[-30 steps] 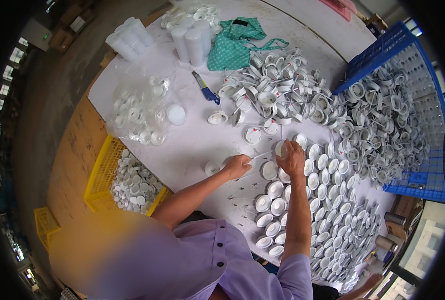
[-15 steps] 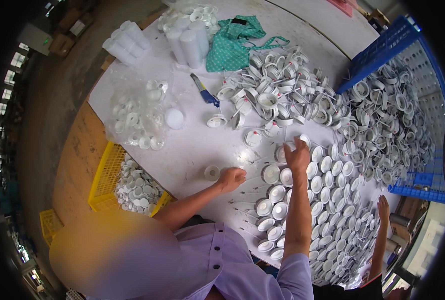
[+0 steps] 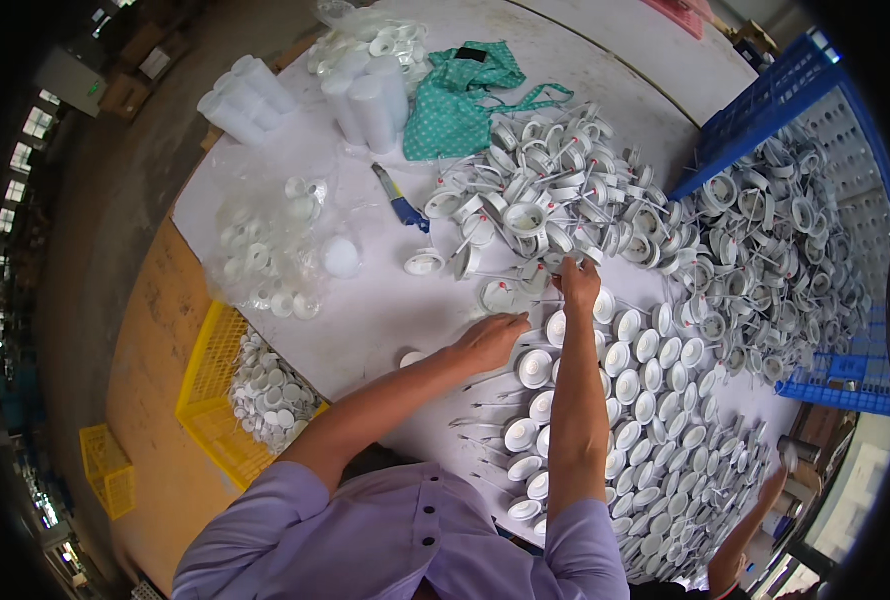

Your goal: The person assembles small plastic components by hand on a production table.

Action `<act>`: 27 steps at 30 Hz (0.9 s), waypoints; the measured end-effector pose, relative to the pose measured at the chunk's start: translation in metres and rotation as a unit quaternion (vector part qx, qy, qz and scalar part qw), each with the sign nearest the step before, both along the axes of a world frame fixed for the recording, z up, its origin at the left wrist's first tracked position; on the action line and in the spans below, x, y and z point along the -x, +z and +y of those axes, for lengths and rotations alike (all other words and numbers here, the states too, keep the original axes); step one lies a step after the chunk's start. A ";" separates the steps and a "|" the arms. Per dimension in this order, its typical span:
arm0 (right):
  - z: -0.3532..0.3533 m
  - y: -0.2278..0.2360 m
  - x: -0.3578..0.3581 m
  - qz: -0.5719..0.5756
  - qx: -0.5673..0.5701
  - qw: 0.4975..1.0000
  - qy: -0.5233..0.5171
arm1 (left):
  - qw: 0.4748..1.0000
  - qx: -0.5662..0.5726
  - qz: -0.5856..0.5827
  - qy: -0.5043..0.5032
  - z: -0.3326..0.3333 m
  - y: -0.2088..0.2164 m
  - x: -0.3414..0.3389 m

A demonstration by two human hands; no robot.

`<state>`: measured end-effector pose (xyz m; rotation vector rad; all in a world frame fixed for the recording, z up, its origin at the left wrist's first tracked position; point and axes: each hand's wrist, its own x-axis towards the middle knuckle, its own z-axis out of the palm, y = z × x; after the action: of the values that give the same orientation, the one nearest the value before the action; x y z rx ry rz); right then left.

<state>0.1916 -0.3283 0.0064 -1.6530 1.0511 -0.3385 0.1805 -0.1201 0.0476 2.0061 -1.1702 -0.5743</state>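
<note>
My right hand (image 3: 578, 285) is at the near edge of a loose heap of white round housings with thin wire leads (image 3: 525, 217). Its fingers are closed on the rim of one white round housing (image 3: 591, 256). To its left, my left hand (image 3: 495, 342) hovers low over the table with thumb and fingers pinched together. What that pinch holds, if anything, is hidden. Close beyond it lies an upturned housing with a red dot (image 3: 500, 296). Rows of housings with pale domed faces (image 3: 645, 407) spread to the right of my right forearm, their leads trailing left.
A blue crate (image 3: 765, 110) full of housings stands at the right. A utility knife (image 3: 401, 200), a green cloth (image 3: 452, 118), translucent cups (image 3: 373, 112) and a bag of white rings (image 3: 265, 250) lie farther off. A yellow basket (image 3: 200, 375) holds white discs. Another person's arm (image 3: 750, 525) reaches in at lower right.
My right hand has moved from the rows to the heap and now grips a housing. My left hand has shifted right and farther away from me. The other person's hand has lowered.
</note>
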 end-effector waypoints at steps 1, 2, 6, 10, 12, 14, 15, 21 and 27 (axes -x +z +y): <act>0.001 0.003 0.003 0.001 0.000 1.000 -0.001 | 1.000 0.000 0.001 -0.001 -0.007 -0.004 -0.003; 0.001 0.006 0.007 -0.039 -0.058 0.997 -0.024 | 0.999 0.017 -0.031 -0.011 -0.015 -0.009 -0.005; 0.004 0.024 0.027 -0.131 -0.145 0.978 -0.074 | 0.998 0.020 -0.044 -0.031 -0.042 -0.020 -0.006; 0.013 0.057 0.041 -0.189 -0.169 0.963 -0.093 | 0.999 0.022 -0.021 -0.033 -0.058 -0.035 -0.008; 0.015 0.069 0.051 -0.209 -0.152 0.960 -0.108 | 1.000 0.008 -0.003 -0.018 -0.061 -0.042 -0.009; 0.011 0.069 0.069 -0.241 -0.118 0.955 -0.126 | 0.999 0.012 0.046 0.005 -0.057 -0.040 -0.005; 0.020 0.084 0.074 -0.245 -0.117 0.953 -0.132 | 0.995 0.012 0.092 0.035 -0.050 -0.033 -0.006; 0.066 0.104 0.120 -0.279 -0.184 0.942 -0.026 | 0.939 0.267 0.163 0.142 -0.007 0.042 0.007; 0.111 0.114 0.145 -0.168 -0.189 0.953 0.170 | 0.920 0.150 0.363 -0.002 0.060 0.052 0.002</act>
<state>0.0461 -0.2177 0.1201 -1.3389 0.5219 -0.1671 0.1785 -0.0600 0.0993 1.3368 -0.7376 -0.9696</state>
